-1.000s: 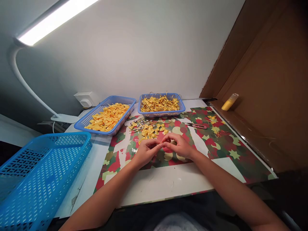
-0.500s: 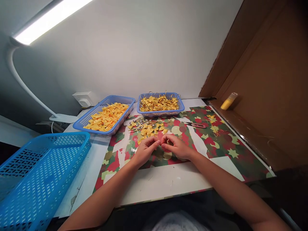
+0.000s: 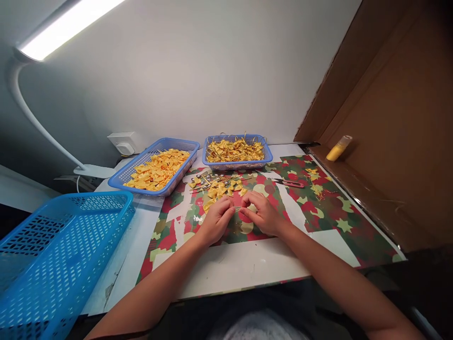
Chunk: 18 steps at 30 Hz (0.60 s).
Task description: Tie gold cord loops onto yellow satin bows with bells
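Note:
My left hand (image 3: 216, 221) and my right hand (image 3: 262, 215) face each other over the patterned mat, a small gap between them. Both have thumb and forefinger pinched together. A thin pale strand seems to run from one pinch to the other; its ends are hidden in the fingers. Just beyond my left hand lies a loose pile of small yellow ribbon bows (image 3: 220, 190). Thin gold ties and small shiny silver balls (image 3: 227, 182) lie behind and among the bows. Thread snips (image 3: 289, 183) with a reddish handle rest beyond my right hand.
Against the wall stand a blue basket (image 3: 163, 192) of yellow bows and another blue basket (image 3: 238, 166) of bows with gold ties. A larger bright-blue basket (image 3: 129, 203) is at left, under a lamp (image 3: 71, 28). Yellow scraps (image 3: 316, 189) and a small yellow tube (image 3: 339, 148) are at right.
My hands have drawn slightly apart, so the gap between the fingertips is wider and a thin strand shows there. The view has shifted a little.

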{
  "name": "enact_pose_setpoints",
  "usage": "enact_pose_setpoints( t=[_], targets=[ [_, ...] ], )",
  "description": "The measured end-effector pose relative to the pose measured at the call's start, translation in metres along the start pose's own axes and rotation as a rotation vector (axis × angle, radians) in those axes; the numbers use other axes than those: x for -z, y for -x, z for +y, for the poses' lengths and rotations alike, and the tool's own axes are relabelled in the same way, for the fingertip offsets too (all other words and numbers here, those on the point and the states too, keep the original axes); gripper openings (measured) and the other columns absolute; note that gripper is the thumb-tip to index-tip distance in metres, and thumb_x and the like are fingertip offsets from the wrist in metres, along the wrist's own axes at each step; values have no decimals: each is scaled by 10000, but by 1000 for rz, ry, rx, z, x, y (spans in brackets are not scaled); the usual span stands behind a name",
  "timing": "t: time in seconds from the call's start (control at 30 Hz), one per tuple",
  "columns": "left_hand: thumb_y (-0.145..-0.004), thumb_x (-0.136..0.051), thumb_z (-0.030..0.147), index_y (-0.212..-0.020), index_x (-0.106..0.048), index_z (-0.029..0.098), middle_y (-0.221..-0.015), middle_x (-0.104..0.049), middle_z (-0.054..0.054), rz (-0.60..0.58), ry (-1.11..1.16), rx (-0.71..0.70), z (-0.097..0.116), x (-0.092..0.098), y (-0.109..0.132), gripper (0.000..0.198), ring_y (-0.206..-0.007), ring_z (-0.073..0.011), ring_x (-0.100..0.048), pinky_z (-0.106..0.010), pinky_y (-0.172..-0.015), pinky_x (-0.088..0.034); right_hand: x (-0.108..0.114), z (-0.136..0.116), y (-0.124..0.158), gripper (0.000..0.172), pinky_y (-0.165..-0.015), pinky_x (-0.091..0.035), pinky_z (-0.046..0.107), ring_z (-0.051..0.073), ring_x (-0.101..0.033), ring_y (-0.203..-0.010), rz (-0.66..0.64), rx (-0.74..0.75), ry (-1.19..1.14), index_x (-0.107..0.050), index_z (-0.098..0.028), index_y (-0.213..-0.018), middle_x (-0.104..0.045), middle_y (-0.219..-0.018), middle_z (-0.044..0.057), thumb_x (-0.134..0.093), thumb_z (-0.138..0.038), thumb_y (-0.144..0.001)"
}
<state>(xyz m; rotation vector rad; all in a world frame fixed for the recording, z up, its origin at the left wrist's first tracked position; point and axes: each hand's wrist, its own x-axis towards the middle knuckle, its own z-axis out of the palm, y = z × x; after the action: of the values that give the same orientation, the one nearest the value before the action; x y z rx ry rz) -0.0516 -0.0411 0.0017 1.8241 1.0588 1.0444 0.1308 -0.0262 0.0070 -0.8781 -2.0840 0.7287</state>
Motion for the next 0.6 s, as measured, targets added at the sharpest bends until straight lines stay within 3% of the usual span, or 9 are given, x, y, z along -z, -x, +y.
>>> enact_pose_setpoints(
  t=[0.2,0.47,0.6],
  targets=[
    [-914,-393,320,-609,-379,197,-703,-422,-9,-50,-27,-33,2,2,1,329,-701,-164,-405,-292,-673,-337,0,1,1,204,-758,-388,331,171,-502,-777,-5,-11,-2,-468,-210,-767,-551,-776,18,-508,-338,-922],
    [-887,-412,338,-572,-372,191,-709,-428,-12,-97,68,-22,-4,3,1,350,-701,-158,-415,-294,-679,-339,-1,-2,-1,159,-721,-397,298,156,-484,-755,-49,-138,-190,-485,-201,-757,-531,-764,7,-549,-301,-862],
    [-837,-418,314,-564,-381,191,-712,-443,-17,-79,160,24,-3,2,-1,302,-710,-160,-415,-297,-690,-347,-5,-4,0,163,-621,-380,259,136,-465,-696,-73,-183,-243,-487,-195,-741,-515,-728,-5,-552,-301,-847]
  ],
)
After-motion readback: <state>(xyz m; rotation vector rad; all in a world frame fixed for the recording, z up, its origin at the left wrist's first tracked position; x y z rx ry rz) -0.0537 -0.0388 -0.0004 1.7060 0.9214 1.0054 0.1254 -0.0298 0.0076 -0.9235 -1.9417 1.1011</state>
